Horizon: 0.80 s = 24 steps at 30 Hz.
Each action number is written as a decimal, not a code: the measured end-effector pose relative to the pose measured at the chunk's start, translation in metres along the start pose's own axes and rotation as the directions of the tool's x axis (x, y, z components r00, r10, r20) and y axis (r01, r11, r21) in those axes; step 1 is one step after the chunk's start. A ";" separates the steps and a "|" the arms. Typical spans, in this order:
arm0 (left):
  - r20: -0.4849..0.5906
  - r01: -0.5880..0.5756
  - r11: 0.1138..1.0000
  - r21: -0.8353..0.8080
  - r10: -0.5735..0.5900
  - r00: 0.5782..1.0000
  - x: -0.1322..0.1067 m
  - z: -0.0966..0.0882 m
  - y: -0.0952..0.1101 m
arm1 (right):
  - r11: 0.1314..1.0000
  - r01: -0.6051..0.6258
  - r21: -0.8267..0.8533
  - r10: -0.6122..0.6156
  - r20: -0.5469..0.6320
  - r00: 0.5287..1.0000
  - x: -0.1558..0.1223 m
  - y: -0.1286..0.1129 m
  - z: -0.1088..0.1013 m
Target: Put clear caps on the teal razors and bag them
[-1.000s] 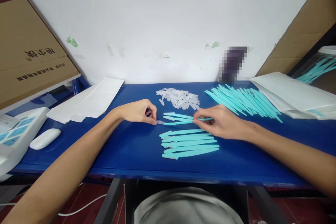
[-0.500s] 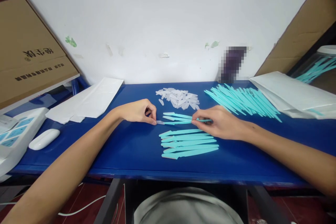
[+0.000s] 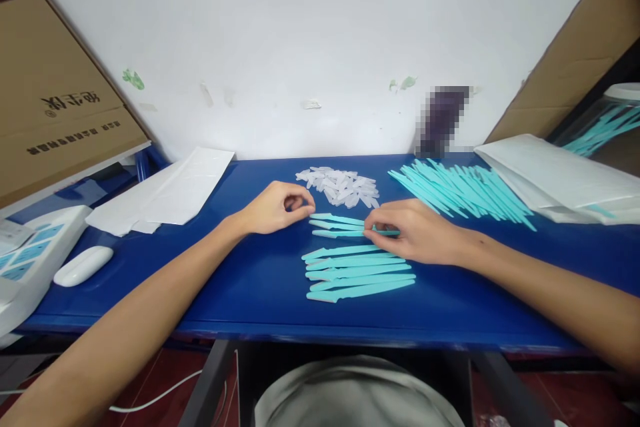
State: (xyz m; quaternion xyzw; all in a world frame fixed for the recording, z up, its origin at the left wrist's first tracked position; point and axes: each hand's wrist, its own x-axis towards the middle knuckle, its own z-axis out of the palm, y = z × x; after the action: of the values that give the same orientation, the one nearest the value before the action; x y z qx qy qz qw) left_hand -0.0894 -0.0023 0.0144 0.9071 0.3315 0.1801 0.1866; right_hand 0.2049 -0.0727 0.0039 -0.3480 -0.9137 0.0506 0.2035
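Note:
My right hand (image 3: 405, 230) pinches a turquoise eyebrow razor (image 3: 337, 234) by its handle, its blade end pointing left just above the table. Right behind it lie a couple of similar razors, partly covered by my fingers. My left hand (image 3: 287, 207) is closed in a pinch near their blade ends; whatever its fingertips hold, if anything, cannot be made out. Beyond my hands sits a pile of translucent blade caps (image 3: 343, 187). Nearer to me, a row of several turquoise razors (image 3: 363, 273) lies roughly parallel, blade ends to the left.
A heap of turquoise razors (image 3: 463, 190) lies at the back right, beside white packaging (image 3: 565, 177). A clear jar (image 3: 600, 123) with more razors stands farther right. At left are white sheets (image 3: 165, 190), a white mouse-shaped object (image 3: 83, 266) and a cardboard box (image 3: 65, 100).
My left hand has moved up and right, away from the held razor's tip. The translucent cap between its fingers and that tip no longer shows. My right hand has barely moved.

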 end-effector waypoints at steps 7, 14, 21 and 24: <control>0.035 -0.041 0.926 0.375 0.030 0.999 -0.002 -0.007 -0.033 | 0.987 -0.118 -0.107 0.094 -0.206 0.974 0.000 0.000 0.002; 0.075 -0.017 0.967 0.256 -0.002 0.997 -0.002 -0.017 -0.030 | 1.000 0.011 0.000 -0.011 0.049 0.999 -0.003 -0.009 -0.012; 0.384 0.192 0.981 -0.018 -0.170 0.907 -0.007 -0.032 -0.014 | 0.997 -0.066 0.045 0.052 0.258 0.965 -0.001 -0.005 -0.015; 0.403 0.180 0.983 -0.029 -0.153 0.902 -0.008 -0.031 -0.011 | 0.992 -0.125 0.018 0.115 0.282 0.952 -0.003 -0.003 -0.015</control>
State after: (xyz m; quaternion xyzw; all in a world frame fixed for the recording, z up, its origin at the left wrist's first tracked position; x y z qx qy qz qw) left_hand -0.1150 0.0065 0.0346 0.8864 0.3567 -0.0143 0.2947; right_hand 0.2107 -0.0776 0.0171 -0.3886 -0.9094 0.1278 0.0746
